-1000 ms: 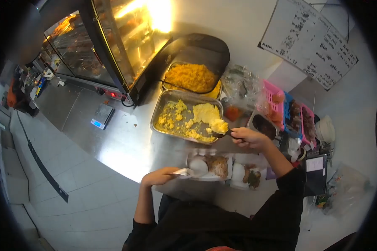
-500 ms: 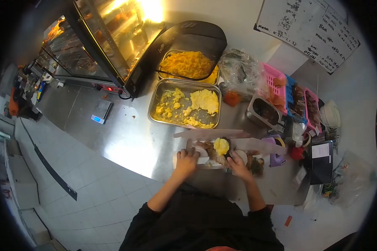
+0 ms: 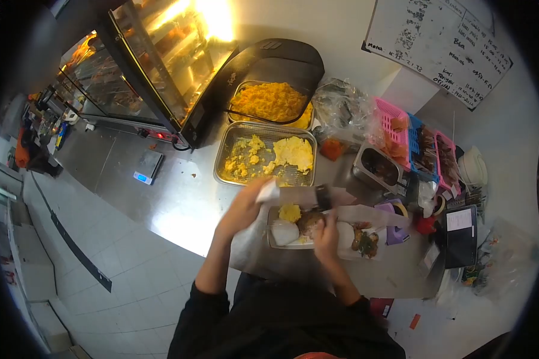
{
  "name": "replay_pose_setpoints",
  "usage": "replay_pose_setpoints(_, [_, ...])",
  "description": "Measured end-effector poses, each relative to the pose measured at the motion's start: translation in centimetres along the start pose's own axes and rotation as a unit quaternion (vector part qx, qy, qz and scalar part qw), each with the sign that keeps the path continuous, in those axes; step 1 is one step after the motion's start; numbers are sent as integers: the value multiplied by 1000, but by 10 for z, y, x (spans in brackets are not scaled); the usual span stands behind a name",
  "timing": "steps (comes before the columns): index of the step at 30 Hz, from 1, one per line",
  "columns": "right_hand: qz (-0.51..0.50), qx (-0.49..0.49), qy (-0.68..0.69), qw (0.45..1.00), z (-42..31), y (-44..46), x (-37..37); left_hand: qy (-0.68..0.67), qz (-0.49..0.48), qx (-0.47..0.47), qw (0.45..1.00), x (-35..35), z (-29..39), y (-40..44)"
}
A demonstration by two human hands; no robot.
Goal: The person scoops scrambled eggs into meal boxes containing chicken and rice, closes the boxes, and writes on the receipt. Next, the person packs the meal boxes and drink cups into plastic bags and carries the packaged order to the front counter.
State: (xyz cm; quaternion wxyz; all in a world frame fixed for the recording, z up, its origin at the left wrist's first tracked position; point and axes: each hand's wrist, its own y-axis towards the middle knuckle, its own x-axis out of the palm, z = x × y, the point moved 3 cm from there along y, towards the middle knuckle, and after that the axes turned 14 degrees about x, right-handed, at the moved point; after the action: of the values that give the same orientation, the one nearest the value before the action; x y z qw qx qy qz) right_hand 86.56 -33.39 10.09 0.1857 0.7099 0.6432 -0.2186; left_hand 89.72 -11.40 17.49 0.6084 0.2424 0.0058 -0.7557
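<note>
My left hand [image 3: 245, 206] is closed on the raised edge of a white paper sheet [image 3: 245, 245] at the left of the food box. My right hand [image 3: 326, 239] grips a black scoop [image 3: 323, 196], held upright over the middle of the box and blurred by motion. Below, a mound of scrambled egg [image 3: 290, 213] sits beside white rice [image 3: 284, 233] and a brown piece of food [image 3: 309, 222]. More rice [image 3: 345, 235] and a mix of greens and brown bits [image 3: 365, 241] lie further right on paper.
A perforated metal tray [image 3: 217, 157] of egg stands behind the box, with a fuller tray [image 3: 269, 102] beyond. A scale [image 3: 147, 166] and lit display cabinet [image 3: 161, 72] are left. A metal container [image 3: 377, 169], coloured baskets [image 3: 410, 134] and a tablet [image 3: 459, 236] are right.
The egg has gone from the scoop to the box's left side. My left hand has risen with the paper edge. The scoop has turned upright in my right hand, which moved slightly left.
</note>
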Motion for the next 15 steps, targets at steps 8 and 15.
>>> replay_pose_setpoints(8, [-186,-11,-67,980,-76,87,-76,-123,-345,-67,928,51,-55,29])
replay_pose_setpoints(15, [-90,-184,-501,841,-64,180,68,-588,259,-232,730,112,-121,-36])
